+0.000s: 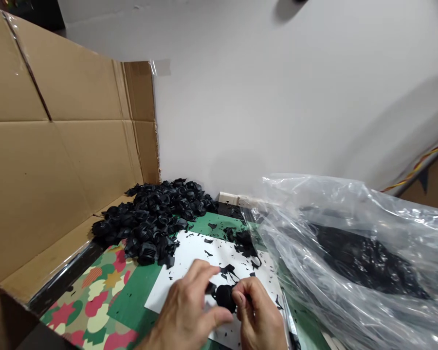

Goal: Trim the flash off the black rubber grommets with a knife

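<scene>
My right hand pinches the edge of a small round black part, which looks like moulded rubber. Thumb and fingers of my left hand are spread apart just left of the part, with nothing gripped between them. Beneath both hands lies a white sheet strewn with torn black scraps. A larger heap of black scraps sits at the sheet's far right corner. To the far left rises a big pile of black ribbed, ring-like parts.
Tall cardboard walls off the left side. A clear plastic bag with black contents spreads across the right. Near the sheet's right edge lies a thin pen-like tool. A patterned sheet covers the front left; a pale wall stands behind.
</scene>
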Motion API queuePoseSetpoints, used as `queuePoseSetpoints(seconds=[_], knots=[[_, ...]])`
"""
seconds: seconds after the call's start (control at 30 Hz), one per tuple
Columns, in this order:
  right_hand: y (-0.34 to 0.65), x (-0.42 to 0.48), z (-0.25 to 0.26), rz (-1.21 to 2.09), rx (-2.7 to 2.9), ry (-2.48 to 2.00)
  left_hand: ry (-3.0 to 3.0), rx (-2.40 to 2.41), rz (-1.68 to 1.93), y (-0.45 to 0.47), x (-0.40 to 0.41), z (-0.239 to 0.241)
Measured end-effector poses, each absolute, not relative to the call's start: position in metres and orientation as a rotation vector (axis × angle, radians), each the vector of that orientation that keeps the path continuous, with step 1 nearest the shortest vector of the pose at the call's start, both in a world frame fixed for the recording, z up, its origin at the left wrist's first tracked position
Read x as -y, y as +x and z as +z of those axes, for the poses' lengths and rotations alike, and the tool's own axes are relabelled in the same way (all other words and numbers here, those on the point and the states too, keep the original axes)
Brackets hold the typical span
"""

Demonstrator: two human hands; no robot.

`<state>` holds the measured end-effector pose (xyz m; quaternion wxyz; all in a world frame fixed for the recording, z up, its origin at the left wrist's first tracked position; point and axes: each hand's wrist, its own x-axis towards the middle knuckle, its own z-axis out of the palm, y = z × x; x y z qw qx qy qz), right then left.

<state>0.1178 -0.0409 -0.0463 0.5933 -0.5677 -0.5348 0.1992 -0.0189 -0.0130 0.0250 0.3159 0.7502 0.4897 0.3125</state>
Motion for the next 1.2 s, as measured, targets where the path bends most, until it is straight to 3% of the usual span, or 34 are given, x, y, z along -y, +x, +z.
queuePoseSetpoints(seconds=[0.13,0.3,0.47,0.73,0.97,1.2], knots=[[0.111,0.037,-0.050,0.454,1.319,-1.363,2.127,-1.226,0.583,-0.006,0.021,0.026],[0.147,0.019,-0.027,0.437,1.277,-1.805,2.092,-1.026,0.674,-0.011,0.026,0.016],[0.176,0.007,-0.008,0.403,1.185,-1.918,1.573,-1.095,0.879,-0.016,0.021,0.006],[0.203,0.017,-0.021,0.424,1.061,-2.035,0.858,-0.990,1.033,-0.021,0.003,0.000],[0.177,0.021,-0.039,0.574,1.059,-1.759,0.587,-0.929,1.070,-0.021,-0.003,-0.002],[0.112,0.029,-0.048,0.967,1.001,-1.348,0.668,-0.912,1.083,-0.012,0.007,0.000]])
